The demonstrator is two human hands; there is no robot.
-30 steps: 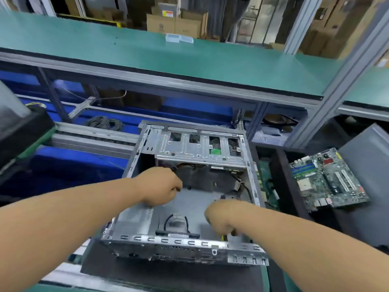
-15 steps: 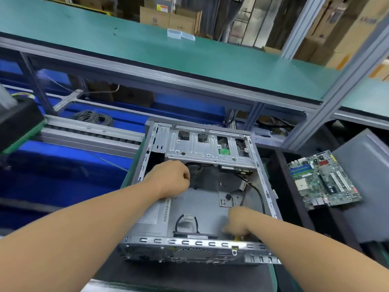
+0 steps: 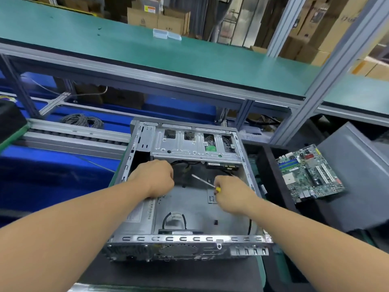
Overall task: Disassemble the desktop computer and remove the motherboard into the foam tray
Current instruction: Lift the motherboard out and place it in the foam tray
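An open grey desktop case [image 3: 189, 239] lies on a dark mat in front of me, its floor bare of a board. My left hand [image 3: 155, 178] is curled inside the case at the far left, beside black cables under the drive cage [image 3: 193, 144]; what it holds is hidden. My right hand [image 3: 229, 194] grips a yellow-handled screwdriver [image 3: 205, 182] whose shaft points up-left over the case floor. A green motherboard [image 3: 309, 173] lies on the dark foam tray [image 3: 271, 178] to the right of the case.
A grey side panel [image 3: 357, 175] leans at the far right. A conveyor rail [image 3: 73, 135] and blue bins [image 3: 52, 171] sit to the left, with a coil of cable [image 3: 84, 121]. A green shelf [image 3: 147, 51] spans overhead behind the case.
My right hand rose from the case's near right corner to its middle, and the screwdriver shaft now shows. My left hand stayed at the far left. The view shifted slightly.
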